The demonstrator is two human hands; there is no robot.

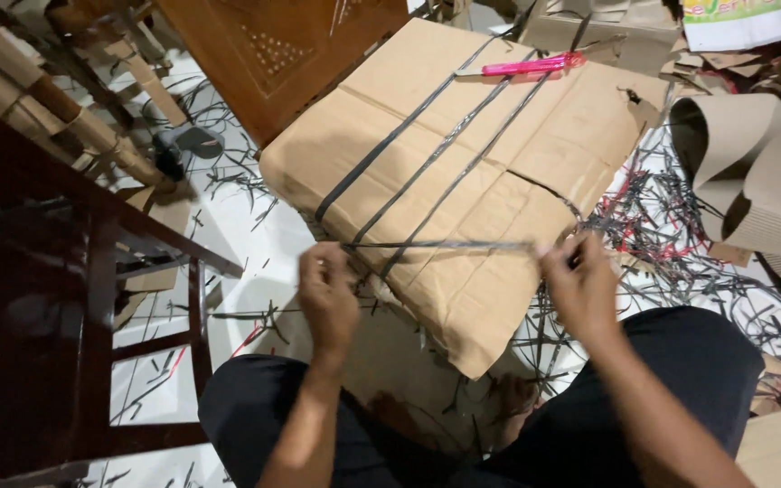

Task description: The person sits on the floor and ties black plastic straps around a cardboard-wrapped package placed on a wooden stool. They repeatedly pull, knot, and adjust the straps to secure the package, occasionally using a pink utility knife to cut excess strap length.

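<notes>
Big flattened cardboard box (463, 172) fills mid frame, lying on white floor (255, 244), tilted w/ near corner pointing down toward the knees. Dark wood furniture frame (92, 298) on the left, carved brown wood panel (273, 45) up top, curled cardboard scraps (752, 172) on the right. Heaps of cut black and red strap offcuts (671, 235) all over the floor, esp. right side.

Three dark plastic straps (436, 154) running diagonally over the box. Pink utility knife (535, 65) sitting on the far end of the box, well apart from both hands.

Loose strap piece (440, 245) stretched taut, roughly horizontal, across the near part of the box. Left hand (327, 294) closed in a fist round one end, right hand (580, 285) pinching the other end btwn pressed-together fingers; can't tell exactly which fingers.

Step in hand, prob: pulling a strap length tight over the box, either freeing it or setting up to tie. Looks mid-job, since the three straps are on the box yet.

Next move prob needs even tension both sides, no slipping thru the pinch, and watching those strap edges on bare skin. Knife needs a reach fwd if cutting.
</notes>
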